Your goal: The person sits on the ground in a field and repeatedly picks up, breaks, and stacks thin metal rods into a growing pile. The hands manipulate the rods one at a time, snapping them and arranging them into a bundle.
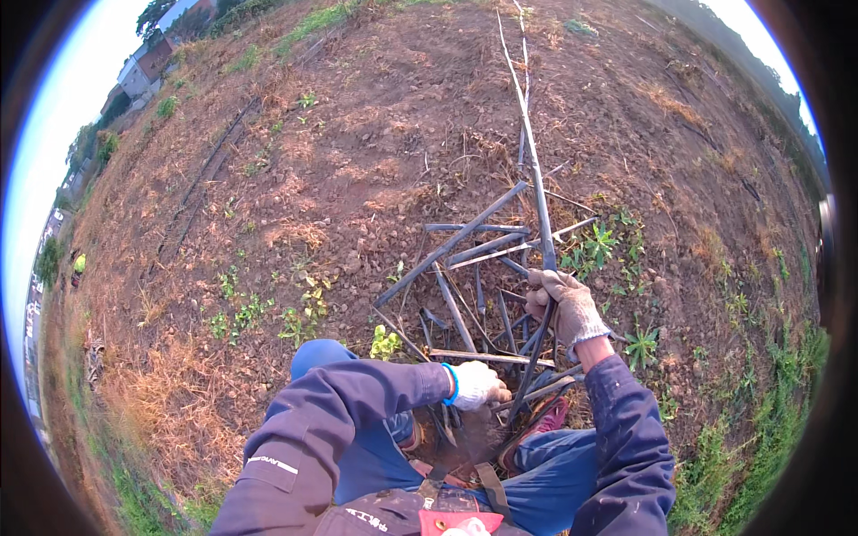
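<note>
My right hand [563, 305], in a worn knit work glove, is closed around a long flat strip of dark plastic, apparently drip-irrigation tape [536, 174]. The strip runs from this hand far up the field, and its other end drops towards my feet. My left hand [477, 386], in a whiter glove with a blue cuff, is low between my knees. Its fingers are curled at the near end of a loose heap of folded tape [462, 311]. What they grip is hidden. The folds lie criss-cross on the soil, some sticking up at angles, dusty and bent.
Dry brown soil [375, 154] with clods and dead grass spreads ahead. Small green weeds [596, 244] grow beside the heap. Another dark line [208, 164] lies along the ground to the left. My red shoe [549, 415] is close to the folds. Buildings [144, 63] stand far off.
</note>
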The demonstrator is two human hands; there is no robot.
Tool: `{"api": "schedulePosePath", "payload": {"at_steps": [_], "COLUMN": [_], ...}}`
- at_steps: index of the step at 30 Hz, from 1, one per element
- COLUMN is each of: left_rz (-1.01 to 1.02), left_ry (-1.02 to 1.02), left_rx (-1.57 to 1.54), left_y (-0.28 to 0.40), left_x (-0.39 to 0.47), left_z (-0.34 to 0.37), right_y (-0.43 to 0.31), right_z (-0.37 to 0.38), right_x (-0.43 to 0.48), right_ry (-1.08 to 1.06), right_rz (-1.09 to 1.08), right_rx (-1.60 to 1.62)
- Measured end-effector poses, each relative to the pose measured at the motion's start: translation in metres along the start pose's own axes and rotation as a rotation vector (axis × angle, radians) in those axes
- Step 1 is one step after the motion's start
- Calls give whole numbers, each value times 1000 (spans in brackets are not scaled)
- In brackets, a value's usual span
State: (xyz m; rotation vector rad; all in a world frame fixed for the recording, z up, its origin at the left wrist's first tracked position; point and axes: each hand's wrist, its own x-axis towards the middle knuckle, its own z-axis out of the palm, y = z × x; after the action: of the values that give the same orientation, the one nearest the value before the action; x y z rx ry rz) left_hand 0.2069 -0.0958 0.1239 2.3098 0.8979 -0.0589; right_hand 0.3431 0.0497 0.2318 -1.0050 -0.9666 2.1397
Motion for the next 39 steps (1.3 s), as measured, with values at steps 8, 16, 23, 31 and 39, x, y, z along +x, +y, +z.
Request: {"api": "schedulePosePath", "payload": {"at_steps": [8,16,23,31,39], "left_rz": [-145,83,-20,297,-456], "left_ry": [891,902,896,294,201], "left_rx": [-2129,-1951,-1380,355,-242], "left_y": [-90,-73,-27,14,-51], "left_x": [-23,-29,-12,19,7], "left_z": [-108,-118,-116,-10,-20], "right_y": [14,69,27,10,-2], "right_z": [39,-2,-35,-31,0], "right_x": [-64,-40,-1,17,-18], "right_ry": [-697,-1005,-181,127,-37], "right_rz": [268,390,165,185,43], "right_rx": [-698,-2013,-1224,60,-242]}}
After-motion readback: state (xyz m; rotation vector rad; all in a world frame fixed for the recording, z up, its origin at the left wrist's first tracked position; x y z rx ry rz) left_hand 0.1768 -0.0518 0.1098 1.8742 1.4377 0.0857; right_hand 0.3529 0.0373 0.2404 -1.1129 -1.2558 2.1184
